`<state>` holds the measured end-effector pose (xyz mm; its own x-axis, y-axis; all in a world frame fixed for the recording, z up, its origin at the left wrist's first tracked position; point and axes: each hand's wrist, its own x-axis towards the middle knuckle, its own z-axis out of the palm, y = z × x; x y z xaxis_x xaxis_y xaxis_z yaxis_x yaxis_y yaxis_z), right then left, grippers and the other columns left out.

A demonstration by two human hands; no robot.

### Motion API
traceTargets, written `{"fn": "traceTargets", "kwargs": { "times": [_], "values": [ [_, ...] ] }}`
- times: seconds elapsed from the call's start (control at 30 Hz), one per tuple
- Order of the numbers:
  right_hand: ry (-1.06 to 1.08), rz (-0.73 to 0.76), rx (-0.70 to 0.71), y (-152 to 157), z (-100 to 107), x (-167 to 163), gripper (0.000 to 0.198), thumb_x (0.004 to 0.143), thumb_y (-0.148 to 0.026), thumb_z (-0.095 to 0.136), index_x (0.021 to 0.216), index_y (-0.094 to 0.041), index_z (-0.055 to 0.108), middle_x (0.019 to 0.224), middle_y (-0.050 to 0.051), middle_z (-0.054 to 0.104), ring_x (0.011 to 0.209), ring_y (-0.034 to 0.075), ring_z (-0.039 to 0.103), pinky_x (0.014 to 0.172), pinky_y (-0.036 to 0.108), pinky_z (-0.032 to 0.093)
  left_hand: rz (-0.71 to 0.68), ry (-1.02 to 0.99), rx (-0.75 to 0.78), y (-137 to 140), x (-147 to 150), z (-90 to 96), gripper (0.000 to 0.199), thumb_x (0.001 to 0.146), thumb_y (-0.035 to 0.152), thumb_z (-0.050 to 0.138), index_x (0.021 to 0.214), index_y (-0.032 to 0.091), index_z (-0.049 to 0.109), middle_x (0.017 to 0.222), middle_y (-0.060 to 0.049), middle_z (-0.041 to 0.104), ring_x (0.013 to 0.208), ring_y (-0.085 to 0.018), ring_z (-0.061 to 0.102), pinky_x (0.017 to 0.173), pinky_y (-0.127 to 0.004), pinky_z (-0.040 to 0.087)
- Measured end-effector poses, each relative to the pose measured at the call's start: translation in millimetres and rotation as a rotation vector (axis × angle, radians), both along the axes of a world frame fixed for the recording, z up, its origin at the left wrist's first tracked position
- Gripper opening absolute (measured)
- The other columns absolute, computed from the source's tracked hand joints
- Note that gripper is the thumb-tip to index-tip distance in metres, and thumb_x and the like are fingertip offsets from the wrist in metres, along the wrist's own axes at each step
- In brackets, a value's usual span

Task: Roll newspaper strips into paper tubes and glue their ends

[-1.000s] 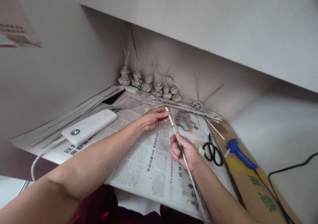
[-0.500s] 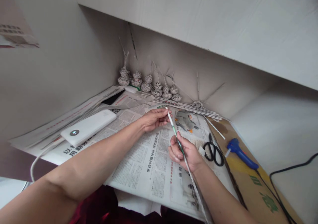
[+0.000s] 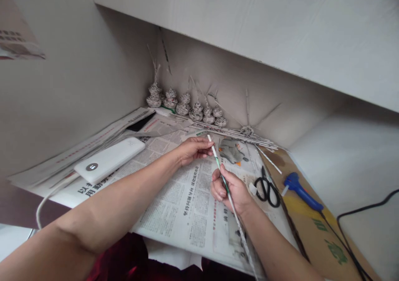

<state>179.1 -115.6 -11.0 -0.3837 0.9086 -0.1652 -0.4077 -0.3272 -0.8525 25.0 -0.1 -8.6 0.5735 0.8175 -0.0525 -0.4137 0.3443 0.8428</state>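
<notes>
A long, thin rolled-paper stick (image 3: 232, 203), white with a green stretch near its upper end, runs slantwise between my hands and down toward the bottom edge. My left hand (image 3: 195, 150) pinches it close to the white tip. Lower down, my right hand (image 3: 230, 188) is closed round the green part, thumb on top. Beneath both hands lies a newspaper sheet (image 3: 168, 206). Just right of my right hand are black-handled scissors (image 3: 267, 192), lying on the paper.
Several woven paper gourds (image 3: 196, 112) stand along the back wall beside a bundle of paper sticks (image 3: 237, 136) and a small woven start (image 3: 247, 130) with spokes. A white power bank (image 3: 110, 159) is at left. A blue glue gun (image 3: 304, 193) rests on cardboard (image 3: 324, 231) at right.
My hands keep nearly the same places on the stick. Its lower end has swung slightly left, and the whole view has shifted a little.
</notes>
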Motion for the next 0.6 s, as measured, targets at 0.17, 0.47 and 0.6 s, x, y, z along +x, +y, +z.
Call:
{"fn": "traceTargets", "kwargs": {
  "times": [0.17, 0.47, 0.6],
  "values": [
    [0.003, -0.003, -0.022, 0.1, 0.0, 0.1, 0.037, 0.091, -0.042, 0.044, 0.072, -0.015, 0.062, 0.036, -0.005, 0.041, 0.034, 0.009, 0.036, 0.041, 0.024, 0.022, 0.009, 0.013, -0.026, -1.4, 0.2, 2.4, 0.012, 0.072, 0.018, 0.073, 0.079, 0.009, 0.067, 0.072, -0.008, 0.068, 0.059, -0.011, 0.065, 0.045, -0.013, 0.049],
    [0.021, 0.054, -0.056, -1.5, 4.4, -0.5, 0.036, 0.086, -0.047, 0.050, 0.070, -0.017, 0.059, 0.036, -0.006, 0.039, 0.034, 0.009, 0.036, 0.040, 0.024, 0.022, -0.025, -0.023, -0.055, -2.7, -0.4, 2.2, 0.017, 0.074, 0.017, 0.071, 0.089, 0.011, 0.068, 0.074, -0.006, 0.068, 0.062, -0.012, 0.066, 0.046, -0.015, 0.050],
    [-0.003, 0.070, -0.045, -1.2, 3.0, 0.5, 0.038, 0.087, -0.050, 0.048, 0.071, -0.017, 0.060, 0.037, -0.005, 0.040, 0.035, 0.010, 0.036, 0.041, 0.025, 0.023, -0.030, -0.041, -0.073, -2.2, -1.3, 2.4, 0.015, 0.074, 0.016, 0.071, 0.087, 0.010, 0.067, 0.071, -0.005, 0.067, 0.062, -0.012, 0.066, 0.046, -0.014, 0.050]
  ]
}}
